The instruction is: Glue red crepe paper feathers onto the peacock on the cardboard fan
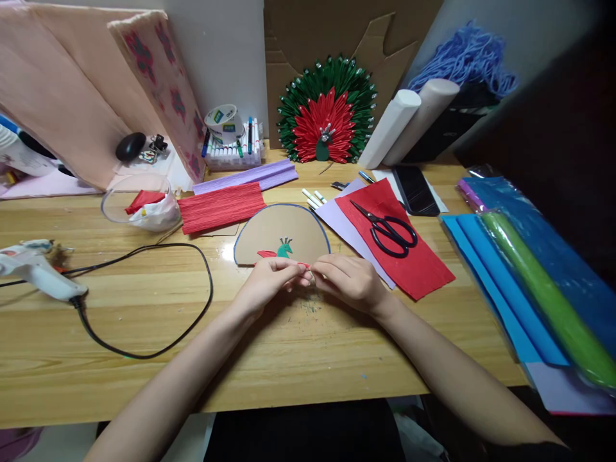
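Note:
My left hand (274,279) and my right hand (350,282) meet at the front edge of a cardboard half-disc (308,231) outlined in blue. Between their closed fingertips is a small piece of red paper (304,264), mostly hidden by the fingers. On the half-disc lie a green peacock cutout (283,251) with a small crown and, just left of it, a red paper petal (266,254). Black-handled scissors (387,230) rest on a red crepe paper sheet (418,269) to the right of my right hand.
A glue gun (41,269) with a looping black cord (210,289) lies at left. Red crepe paper (221,206), a clear bowl (108,199) and markers (250,151) are behind. A finished green-and-red peacock (327,115) leans on cardboard. Wrapped paper rolls (539,295) lie right, beyond a phone (416,190).

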Action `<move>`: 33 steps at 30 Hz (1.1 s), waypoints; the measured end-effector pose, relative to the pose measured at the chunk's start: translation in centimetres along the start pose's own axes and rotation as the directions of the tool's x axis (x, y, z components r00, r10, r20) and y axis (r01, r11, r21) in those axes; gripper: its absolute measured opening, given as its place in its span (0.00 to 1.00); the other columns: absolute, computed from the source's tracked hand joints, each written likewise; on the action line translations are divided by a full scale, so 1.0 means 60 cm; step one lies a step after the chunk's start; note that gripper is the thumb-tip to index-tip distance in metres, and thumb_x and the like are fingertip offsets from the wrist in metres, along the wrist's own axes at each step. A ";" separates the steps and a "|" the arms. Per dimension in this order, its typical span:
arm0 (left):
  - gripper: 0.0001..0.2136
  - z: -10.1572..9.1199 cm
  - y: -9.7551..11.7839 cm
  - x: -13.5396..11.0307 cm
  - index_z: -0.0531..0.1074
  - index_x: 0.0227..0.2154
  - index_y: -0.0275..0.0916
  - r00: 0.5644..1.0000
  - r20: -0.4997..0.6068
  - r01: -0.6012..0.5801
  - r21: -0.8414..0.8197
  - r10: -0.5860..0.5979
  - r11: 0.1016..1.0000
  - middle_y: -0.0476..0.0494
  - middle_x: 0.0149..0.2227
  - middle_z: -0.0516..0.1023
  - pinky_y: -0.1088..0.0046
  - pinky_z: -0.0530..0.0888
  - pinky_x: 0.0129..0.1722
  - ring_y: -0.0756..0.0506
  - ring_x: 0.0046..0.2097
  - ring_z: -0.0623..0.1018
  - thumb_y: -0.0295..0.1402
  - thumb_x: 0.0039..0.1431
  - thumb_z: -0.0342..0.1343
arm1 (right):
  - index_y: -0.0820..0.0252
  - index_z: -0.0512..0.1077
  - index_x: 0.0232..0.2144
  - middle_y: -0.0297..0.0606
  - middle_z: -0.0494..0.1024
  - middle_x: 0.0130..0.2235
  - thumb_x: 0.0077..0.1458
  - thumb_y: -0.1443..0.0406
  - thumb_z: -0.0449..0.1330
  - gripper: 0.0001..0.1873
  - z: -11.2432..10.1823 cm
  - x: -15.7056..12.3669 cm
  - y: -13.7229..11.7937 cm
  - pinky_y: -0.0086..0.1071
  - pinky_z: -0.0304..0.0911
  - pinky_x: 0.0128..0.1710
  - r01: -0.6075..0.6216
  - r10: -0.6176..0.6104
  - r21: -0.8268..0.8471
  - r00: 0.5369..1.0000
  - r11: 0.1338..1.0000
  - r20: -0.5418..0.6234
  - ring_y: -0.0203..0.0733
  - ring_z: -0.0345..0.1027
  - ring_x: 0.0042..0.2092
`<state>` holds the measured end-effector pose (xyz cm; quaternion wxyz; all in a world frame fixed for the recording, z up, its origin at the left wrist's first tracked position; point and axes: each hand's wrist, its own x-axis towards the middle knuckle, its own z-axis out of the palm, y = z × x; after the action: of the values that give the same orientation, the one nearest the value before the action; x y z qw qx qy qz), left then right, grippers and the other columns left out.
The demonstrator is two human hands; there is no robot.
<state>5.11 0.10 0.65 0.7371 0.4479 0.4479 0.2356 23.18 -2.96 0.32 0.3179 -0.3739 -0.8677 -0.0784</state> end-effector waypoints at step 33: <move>0.08 0.021 -0.005 -0.015 0.78 0.29 0.37 0.864 -0.071 -0.417 0.452 0.498 0.789 0.43 0.30 0.79 0.76 0.71 0.30 0.50 0.30 0.75 0.35 0.52 0.57 | 0.60 0.67 0.26 0.37 0.70 0.34 0.49 0.70 0.58 0.02 0.002 0.007 -0.003 0.34 0.63 0.38 -0.526 0.518 0.667 0.821 0.527 0.238 0.38 0.66 0.36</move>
<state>5.77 -1.32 1.03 0.4979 0.6674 0.4325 0.3460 22.78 -2.77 0.49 0.4402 -0.4646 -0.6782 0.3612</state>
